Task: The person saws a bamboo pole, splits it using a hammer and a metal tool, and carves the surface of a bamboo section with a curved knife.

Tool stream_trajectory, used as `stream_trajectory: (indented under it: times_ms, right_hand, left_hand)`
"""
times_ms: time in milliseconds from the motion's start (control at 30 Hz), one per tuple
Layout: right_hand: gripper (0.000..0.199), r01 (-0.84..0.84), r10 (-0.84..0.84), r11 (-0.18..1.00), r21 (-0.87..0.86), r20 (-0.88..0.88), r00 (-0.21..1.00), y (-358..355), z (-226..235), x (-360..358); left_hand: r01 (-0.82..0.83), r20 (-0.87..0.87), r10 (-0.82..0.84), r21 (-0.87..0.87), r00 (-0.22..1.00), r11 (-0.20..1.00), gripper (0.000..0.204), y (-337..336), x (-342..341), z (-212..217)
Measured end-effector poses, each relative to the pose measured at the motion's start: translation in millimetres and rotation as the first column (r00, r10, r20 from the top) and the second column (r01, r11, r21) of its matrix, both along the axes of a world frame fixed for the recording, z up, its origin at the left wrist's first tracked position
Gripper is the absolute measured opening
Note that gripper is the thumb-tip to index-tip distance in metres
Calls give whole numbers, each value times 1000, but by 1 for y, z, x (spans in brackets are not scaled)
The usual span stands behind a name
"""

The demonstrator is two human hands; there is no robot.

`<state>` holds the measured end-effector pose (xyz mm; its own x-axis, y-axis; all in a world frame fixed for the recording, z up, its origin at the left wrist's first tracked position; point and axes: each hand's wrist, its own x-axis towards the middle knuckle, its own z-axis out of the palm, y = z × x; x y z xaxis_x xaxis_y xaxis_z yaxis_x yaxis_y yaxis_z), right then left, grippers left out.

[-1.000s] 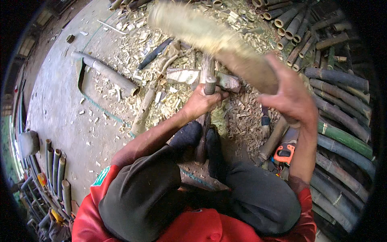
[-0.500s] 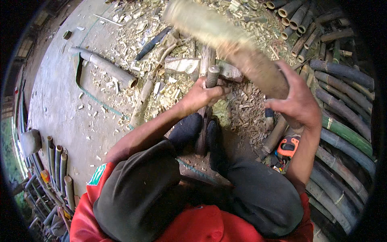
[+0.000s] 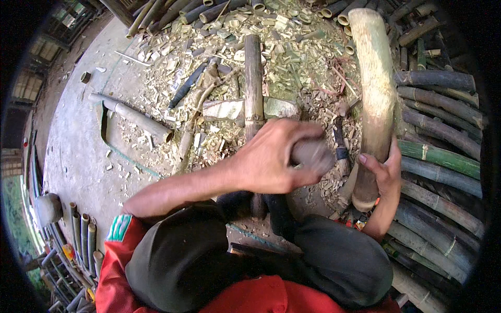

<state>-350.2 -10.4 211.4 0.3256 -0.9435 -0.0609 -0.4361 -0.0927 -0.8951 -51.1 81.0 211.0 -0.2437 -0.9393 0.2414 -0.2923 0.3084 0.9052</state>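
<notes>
My right hand [image 3: 383, 172] is wrapped round the lower, brown part of a thick wooden club [image 3: 373, 78], held almost upright. Its upper part is pale and roughened. My left hand [image 3: 279, 156] reaches across the middle, its fingers curled round a grey rod whose rounded end [image 3: 311, 153] faces up, smeared by motion. Below that hand a long wooden pole [image 3: 253, 73] runs away from between my feet. It crosses a pale split log [image 3: 222, 110].
Bamboo chips [image 3: 224, 138] litter the ground. Dark bamboo poles [image 3: 441, 167] are stacked at right. A cut bamboo tube [image 3: 135, 117] lies at left. A dark-handled tool [image 3: 188, 83] lies farther off, another dark handle [image 3: 340, 141] near the club. Bamboo lengths [image 3: 83, 232] stand at lower left.
The club has swung from a leftward slant over the log to near upright at the right. My left hand has moved right and closer with the rod, now seen end-on.
</notes>
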Motion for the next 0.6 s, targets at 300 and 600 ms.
stream_trajectory:
  times_ms: [300,600]
  right_hand:
    - [87,0,-17,992,128,128,992,-9,-38,-7]
    - [84,89,-112,977,194,114,987,-22,-59,-4]
  left_hand:
    - [-29,-16,32,162,999,986,30,-140,16,-64]
    - [-79,-56,132,553,990,829,45,-185,22,-119]
